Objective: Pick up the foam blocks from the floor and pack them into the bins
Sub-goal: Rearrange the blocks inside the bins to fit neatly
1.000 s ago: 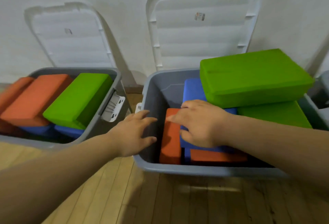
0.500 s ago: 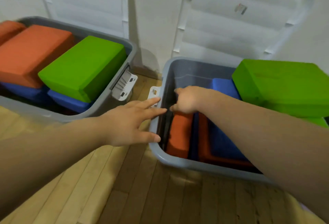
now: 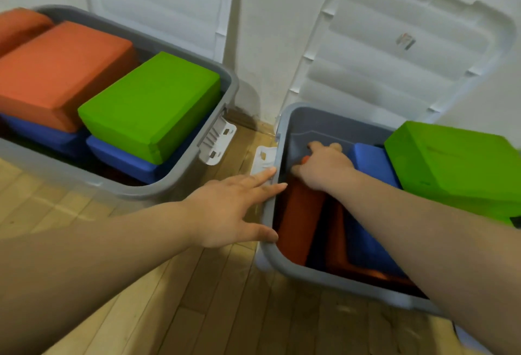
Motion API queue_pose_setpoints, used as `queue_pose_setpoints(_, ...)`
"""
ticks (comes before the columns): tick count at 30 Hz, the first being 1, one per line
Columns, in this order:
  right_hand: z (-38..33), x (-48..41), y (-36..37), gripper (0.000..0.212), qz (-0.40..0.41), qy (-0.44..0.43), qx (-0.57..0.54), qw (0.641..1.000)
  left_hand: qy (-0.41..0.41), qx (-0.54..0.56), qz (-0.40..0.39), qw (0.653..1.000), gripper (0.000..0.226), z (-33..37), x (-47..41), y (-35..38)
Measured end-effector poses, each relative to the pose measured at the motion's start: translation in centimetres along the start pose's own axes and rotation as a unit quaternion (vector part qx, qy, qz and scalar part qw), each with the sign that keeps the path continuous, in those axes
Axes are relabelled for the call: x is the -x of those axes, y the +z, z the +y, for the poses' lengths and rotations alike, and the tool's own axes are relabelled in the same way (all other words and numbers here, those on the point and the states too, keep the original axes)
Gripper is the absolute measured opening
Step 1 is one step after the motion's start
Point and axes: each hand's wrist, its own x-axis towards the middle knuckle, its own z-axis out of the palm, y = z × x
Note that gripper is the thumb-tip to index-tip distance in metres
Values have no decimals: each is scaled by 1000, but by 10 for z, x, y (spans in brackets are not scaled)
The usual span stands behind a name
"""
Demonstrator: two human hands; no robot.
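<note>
Orange block (image 3: 301, 219) stood on its long edge inside the R bin (image 3: 324, 280), tight against the bin's L wall, long axis running from near wall toward far wall. R hand (image 3: 324, 170) sat at the block's far end, fingers (image 3: 324, 147) curled over its top corner and thumb on the near side: a grip on the block, as far as visible. So the block extended from the fingers back toward the person. L hand (image 3: 234, 208) lay outside the bin, fingers straight and spread, tips touching the L rim just beside the block's mid-length, holding nothing. L hand nearer the block's middle, but the wall was between them. Judgement: next move prob. seats or slides the block along that wall while L steadies the bin. Same bin also held a second orange block (image 3: 337, 239) on edge, a blue block (image 3: 366, 244) beside it, another blue block (image 3: 369, 161) further back, and a green block (image 3: 456, 163) on top at R, sticking above the rim. L bin (image 3: 180, 182), well apart across the wood floor (image 3: 169, 312), held a large orange slab (image 3: 62, 73) and green slab (image 3: 152, 104) over blue ones (image 3: 121, 157). Both lids (image 3: 394, 53) leaned on the wall.
</note>
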Motion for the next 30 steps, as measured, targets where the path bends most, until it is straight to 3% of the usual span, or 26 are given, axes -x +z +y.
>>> queue_pose_setpoints(3, 1, 32, -17, 87, 52, 2, -84, 995, 7, 10, 7, 1000, 97, -4, -1, 0)
queue_pose_setpoints(7, 21, 70, -20, 96, 79, -30, -103, 991, 15, 41, 22, 999, 97, -5, -4, -1)
queue_pose_setpoints(11, 46, 90, -26, 106, 77, -49, -101, 991, 16, 112, 115, 987, 85, 1, -13, -11)
queue_pose_setpoints(17, 62, 105, -25, 115, 88, -89, -146, 981, -6, 46, 116, 992, 74, 30, -27, -28)
queue_pose_setpoints(21, 74, 106, -26, 88, 60, -92, -222, 969, -8, 65, 65, 996, 68, 45, -38, -28)
queue_pose_setpoints(24, 78, 107, -10, 82, 9, -82, -283, 956, 12, 83, 64, 994, 70, 44, -44, -18)
queue_pose_setpoints(27, 83, 104, -5, 62, 21, -86, -308, 947, 29, 155, 75, 985, 75, 41, -47, -14)
queue_pose_setpoints(30, 91, 98, -11, 69, 29, -92, -286, 953, 39, 163, 81, 983, 71, 44, -47, -21)
